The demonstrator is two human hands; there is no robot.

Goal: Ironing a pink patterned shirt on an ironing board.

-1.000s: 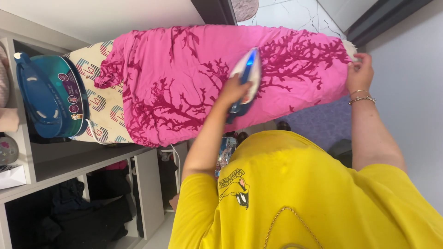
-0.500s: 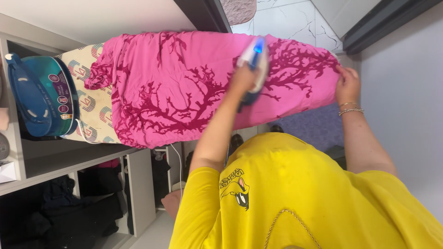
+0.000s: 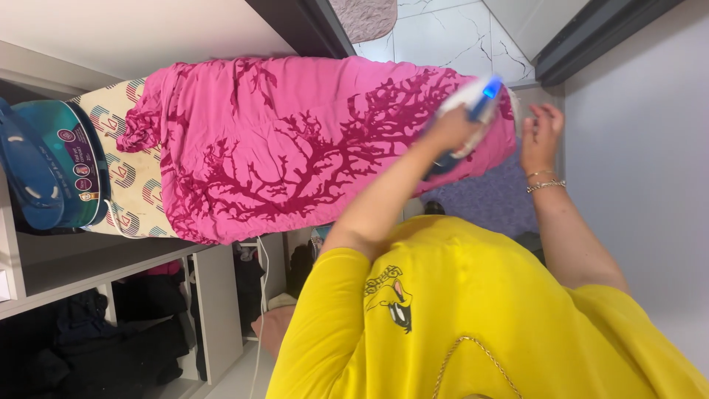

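At the far left a blue-green steam base [image 3: 44, 174] sits at the wide end of the board [image 3: 133, 177], whose cream cover with curved patterns shows just beside it. Under them run grey shelves [image 3: 111, 258], with dark clothes [image 3: 111, 347] piled in the lower bay. A white cord [image 3: 260, 295] hangs down past the shelf side.

The pink cloth [image 3: 295, 140], printed with dark red branches, lies spread along the board. It covers all of the board but the patterned end, and its left edge is bunched in folds. Its near edge hangs over the side of the board.

The left hand [image 3: 450, 129] reaches out from a yellow sleeve [image 3: 325, 310] and is clenched round the handle of the iron [image 3: 476, 107]. The iron is white and blue with a blue light lit on top. It rests on the cloth at the narrow right end of the board, its nose pointing toward the tip.

Just past that tip is the right hand [image 3: 540, 133], with bracelets [image 3: 545, 183] on the wrist. Its fingers [image 3: 550, 112] are loosely bent close to the cloth's edge; whether they pinch the cloth I cannot tell. Below the two hands a purple rug [image 3: 491, 199] lies on the floor. White marbled tiles [image 3: 443, 33] show beyond the board, and a grey wall [image 3: 642, 148] fills the right side.
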